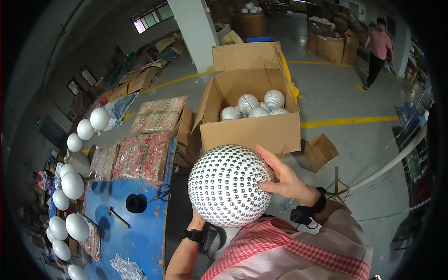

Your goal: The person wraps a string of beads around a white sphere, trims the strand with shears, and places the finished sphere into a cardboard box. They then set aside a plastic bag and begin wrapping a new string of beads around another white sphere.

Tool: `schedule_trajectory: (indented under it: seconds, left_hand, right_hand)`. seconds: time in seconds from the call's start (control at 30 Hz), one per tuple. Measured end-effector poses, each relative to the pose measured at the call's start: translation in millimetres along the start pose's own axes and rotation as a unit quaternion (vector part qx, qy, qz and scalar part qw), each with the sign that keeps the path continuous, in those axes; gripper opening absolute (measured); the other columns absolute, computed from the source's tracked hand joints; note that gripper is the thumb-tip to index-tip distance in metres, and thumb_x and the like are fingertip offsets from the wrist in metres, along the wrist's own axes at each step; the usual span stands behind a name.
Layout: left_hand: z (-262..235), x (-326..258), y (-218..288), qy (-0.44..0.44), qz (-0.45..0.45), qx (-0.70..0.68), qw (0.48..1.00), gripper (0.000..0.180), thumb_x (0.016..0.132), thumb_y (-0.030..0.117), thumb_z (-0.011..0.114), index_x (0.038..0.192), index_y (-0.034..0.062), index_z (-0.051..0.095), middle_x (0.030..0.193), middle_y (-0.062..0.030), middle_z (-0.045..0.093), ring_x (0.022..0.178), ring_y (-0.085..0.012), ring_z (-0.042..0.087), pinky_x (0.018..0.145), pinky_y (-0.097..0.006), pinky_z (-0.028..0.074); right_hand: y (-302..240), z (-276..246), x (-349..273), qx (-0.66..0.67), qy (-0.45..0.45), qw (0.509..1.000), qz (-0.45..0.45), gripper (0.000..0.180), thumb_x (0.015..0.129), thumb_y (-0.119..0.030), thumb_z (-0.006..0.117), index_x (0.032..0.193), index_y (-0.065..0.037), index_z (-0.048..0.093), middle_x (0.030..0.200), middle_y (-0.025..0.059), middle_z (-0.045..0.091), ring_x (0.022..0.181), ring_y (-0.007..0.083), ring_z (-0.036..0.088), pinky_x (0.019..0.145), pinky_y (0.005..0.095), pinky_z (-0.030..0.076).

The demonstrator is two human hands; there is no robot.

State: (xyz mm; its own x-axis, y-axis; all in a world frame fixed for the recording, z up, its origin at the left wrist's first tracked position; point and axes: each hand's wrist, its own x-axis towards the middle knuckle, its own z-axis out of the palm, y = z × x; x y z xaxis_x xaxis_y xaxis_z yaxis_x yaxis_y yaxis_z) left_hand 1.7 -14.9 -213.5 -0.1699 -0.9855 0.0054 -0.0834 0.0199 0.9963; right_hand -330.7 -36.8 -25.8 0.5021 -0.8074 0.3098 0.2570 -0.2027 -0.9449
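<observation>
We grasp the studded ball [228, 186] between left hand [199, 217], mostly hidden, and right hand [284, 181], near the open carton [252, 135] — apparently steadying it, any next move calling for two-handed support.

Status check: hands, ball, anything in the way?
Right hand spread against studded ball, right side. Left hand at its lower left, mostly hidden. Open carton beyond; nothing visibly blocking.

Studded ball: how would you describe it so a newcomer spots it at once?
Find the open cardboard box. Just below it in view, the right hand and left hand hold the studded ball; unlike the smooth white balls at left, silver domes cover it.
</observation>
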Motion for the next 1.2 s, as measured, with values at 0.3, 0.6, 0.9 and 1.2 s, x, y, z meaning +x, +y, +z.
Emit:
schedule_trajectory:
  seconds: [0.3, 0.6, 0.9, 1.2]
  left_hand:
    - [52.6, 23.2, 70.4, 0.014, -0.029, -0.336, 0.941, 0.044, 0.099, 0.026, 0.039, 0.139, 0.0078, 0.034, 0.140, -0.0107, 0.040, 0.125, -0.0234, 0.043, 0.104, -0.038, 0.038]
    - [79.0, 56.8, 155.8, 0.051, 0.089, -0.220, 0.970, 0.044, 0.099, 0.027, 0.038, 0.139, 0.0088, 0.035, 0.140, -0.0100, 0.040, 0.123, -0.0235, 0.044, 0.104, -0.039, 0.038]
    - [68.0, 2.7, 151.5, 0.164, -0.024, -0.336, 0.927, 0.024, 0.087, 0.004, 0.060, 0.111, 0.0027, 0.054, 0.109, -0.0089, 0.059, 0.107, -0.0259, 0.056, 0.097, -0.041, 0.045]
    - [67.9, 21.0, 132.5, -0.018, -0.095, 0.117, 0.988, 0.053, 0.087, 0.004, 0.060, 0.136, 0.0023, 0.041, 0.132, -0.0094, 0.050, 0.122, -0.0220, 0.047, 0.099, -0.029, 0.039]
  right_hand:
    - [-17.3, 10.2, 2.7, -0.061, 0.004, 0.997, -0.037, 0.083, 0.074, -0.001, 0.065, 0.144, 0.000, 0.021, 0.148, 0.0144, 0.026, 0.137, 0.0206, 0.024, 0.112, 0.0318, 0.018]
    - [37.1, -24.6, 14.6, -0.051, 0.201, 0.977, -0.052, 0.051, 0.088, -0.012, 0.055, 0.133, 0.004, 0.036, 0.138, 0.0177, 0.043, 0.127, 0.0220, 0.041, 0.103, 0.0344, 0.033]
    - [158.3, 20.9, -25.4, -0.172, -0.051, 0.981, 0.073, 0.023, 0.092, -0.020, 0.052, 0.103, 0.000, 0.058, 0.084, 0.0074, 0.065, 0.076, 0.0186, 0.062, 0.067, 0.0311, 0.048]
    - [136.1, 3.9, -2.7, -0.027, 0.041, 0.989, 0.139, 0.020, 0.093, -0.016, 0.049, 0.084, -0.002, 0.059, 0.063, -0.0018, 0.052, 0.059, 0.0060, 0.048, 0.054, 0.0215, 0.038]
